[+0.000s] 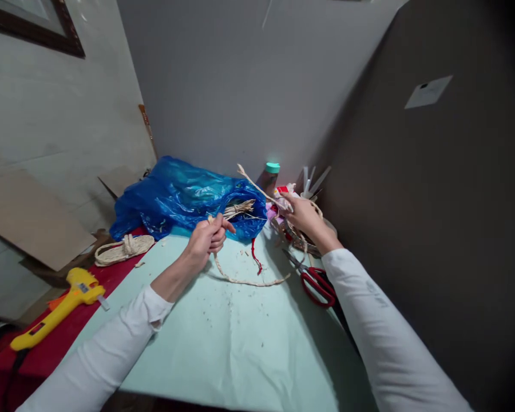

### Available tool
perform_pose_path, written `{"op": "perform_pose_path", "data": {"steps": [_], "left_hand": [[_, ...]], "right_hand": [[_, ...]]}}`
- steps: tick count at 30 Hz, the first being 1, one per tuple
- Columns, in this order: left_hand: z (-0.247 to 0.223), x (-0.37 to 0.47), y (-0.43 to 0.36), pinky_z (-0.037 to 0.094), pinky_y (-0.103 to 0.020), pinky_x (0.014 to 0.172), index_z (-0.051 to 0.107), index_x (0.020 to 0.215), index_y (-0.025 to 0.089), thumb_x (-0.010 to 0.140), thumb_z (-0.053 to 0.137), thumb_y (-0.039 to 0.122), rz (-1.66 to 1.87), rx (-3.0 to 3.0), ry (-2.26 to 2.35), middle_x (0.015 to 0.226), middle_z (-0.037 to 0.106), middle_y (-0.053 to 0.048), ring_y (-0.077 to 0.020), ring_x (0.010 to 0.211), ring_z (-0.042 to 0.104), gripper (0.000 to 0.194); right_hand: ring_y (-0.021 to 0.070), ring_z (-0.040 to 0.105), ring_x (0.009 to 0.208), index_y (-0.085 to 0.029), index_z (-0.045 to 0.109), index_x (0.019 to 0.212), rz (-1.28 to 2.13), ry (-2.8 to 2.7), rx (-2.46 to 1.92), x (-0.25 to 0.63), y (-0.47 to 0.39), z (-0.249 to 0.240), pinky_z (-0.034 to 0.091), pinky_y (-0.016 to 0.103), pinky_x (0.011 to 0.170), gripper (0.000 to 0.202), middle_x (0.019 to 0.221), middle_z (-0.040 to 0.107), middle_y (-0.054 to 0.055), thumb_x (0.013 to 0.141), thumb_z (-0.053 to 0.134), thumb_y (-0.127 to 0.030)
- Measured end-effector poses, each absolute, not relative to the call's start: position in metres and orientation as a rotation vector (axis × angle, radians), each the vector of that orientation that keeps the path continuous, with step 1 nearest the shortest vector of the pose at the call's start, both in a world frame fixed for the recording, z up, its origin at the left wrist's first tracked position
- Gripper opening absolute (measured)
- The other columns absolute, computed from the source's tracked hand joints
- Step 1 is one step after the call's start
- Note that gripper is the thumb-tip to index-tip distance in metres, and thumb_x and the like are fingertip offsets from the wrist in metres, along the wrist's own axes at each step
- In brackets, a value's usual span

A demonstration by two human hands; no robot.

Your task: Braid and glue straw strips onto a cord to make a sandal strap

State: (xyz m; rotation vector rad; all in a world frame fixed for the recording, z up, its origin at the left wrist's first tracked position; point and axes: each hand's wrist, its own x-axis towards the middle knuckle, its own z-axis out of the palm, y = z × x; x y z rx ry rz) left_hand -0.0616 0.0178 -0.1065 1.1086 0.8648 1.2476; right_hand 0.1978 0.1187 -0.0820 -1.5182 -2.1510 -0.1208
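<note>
Left hand [203, 239] closing narrow grip on beige braided cord [251, 283], lower length curving over pale-green-covered bench [197, 355]; fist likely steadying it. Right hand [304, 218] pinching beige cord piece [256, 187], free end pointing up-left; whether both are joining, cannot tell. Red-handled scissors [302, 267] lying beside right forearm, seemingly for easy reach. Blue plastic bag [171, 194] gaping toward hands, exposing dry straw bundle [240, 209].

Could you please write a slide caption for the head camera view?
Two hands hold pale cord near a blue bag, with scissors and a yellow glue gun nearby.
</note>
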Motion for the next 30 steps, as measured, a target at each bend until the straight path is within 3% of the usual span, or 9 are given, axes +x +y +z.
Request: {"op": "perform_pose_path", "data": {"steps": [6,11,15,18,22,26,30], "left_hand": [[-0.149,-0.049,0.016,0.008,-0.017,0.037,0.060,0.070,0.010,0.077,0.063,0.063,1.087,1.102,0.984,0.046,0.021,0.012,-0.0018,0.037,0.012,0.053],[-0.172,-0.045,0.021,0.009,-0.019,0.038,0.056,0.072,0.015,0.079,0.054,0.068,1.088,1.147,1.094,0.048,0.018,0.013,-0.0038,0.039,0.011,0.054],[-0.179,-0.047,0.023,0.014,-0.021,0.039,0.057,0.071,0.017,0.084,0.046,0.065,1.092,1.284,1.193,0.048,0.021,0.011,-0.0066,0.039,0.017,0.051],[-0.181,-0.047,0.024,0.023,-0.023,0.043,0.060,0.068,0.017,0.084,0.051,0.055,1.085,1.450,1.274,0.048,0.033,0.007,-0.0097,0.043,0.030,0.042],[-0.180,-0.045,0.020,0.032,-0.025,0.052,0.067,0.078,0.019,0.081,0.061,0.041,1.062,1.675,1.378,0.051,0.042,0.006,-0.0131,0.051,0.042,0.024],[-0.168,-0.045,0.014,0.043,-0.029,0.067,0.064,0.112,0.019,0.084,0.061,0.041,1.092,1.875,1.484,0.070,0.062,0.000,-0.0182,0.069,0.056,0.036],[-0.150,-0.054,0.030,0.041,-0.039,0.096,0.069,0.095,0.018,0.094,0.047,0.032,1.176,2.052,1.645,0.100,0.067,-0.009,-0.0249,0.101,0.056,0.026]], "right_hand": [[0.0263,0.067,0.093,-0.010,0.067,0.118,-0.191,-2.233,-1.531,0.195,0.113,-0.084,0.045,0.030,0.078,0.035,0.104,0.074,0.017,0.088,0.049,-0.011],[0.0200,0.066,0.097,-0.018,0.071,0.107,-0.210,-2.433,-1.419,0.155,0.121,-0.090,0.045,0.025,0.084,0.025,0.105,0.074,0.009,0.094,0.050,-0.017],[0.0228,0.061,0.107,-0.016,0.069,0.107,-0.331,-2.513,-1.426,0.118,0.132,-0.105,0.045,0.032,0.092,0.020,0.109,0.071,0.012,0.094,0.056,-0.021],[0.0232,0.061,0.107,-0.015,0.064,0.112,-0.467,-2.514,-1.491,0.102,0.142,-0.112,0.049,0.042,0.092,0.023,0.115,0.066,0.010,0.095,0.057,-0.028],[0.0230,0.062,0.106,-0.015,0.061,0.118,-0.617,-2.513,-1.548,0.097,0.150,-0.116,0.052,0.045,0.090,0.029,0.121,0.062,0.009,0.095,0.058,-0.031],[0.0240,0.060,0.109,-0.015,0.060,0.119,-0.703,-2.535,-1.513,0.099,0.149,-0.117,0.051,0.047,0.092,0.029,0.123,0.061,0.010,0.094,0.058,-0.031],[0.0234,0.061,0.107,-0.016,0.059,0.120,-0.718,-2.569,-1.480,0.102,0.147,-0.120,0.052,0.045,0.090,0.030,0.122,0.061,0.010,0.095,0.058,-0.031]]}}
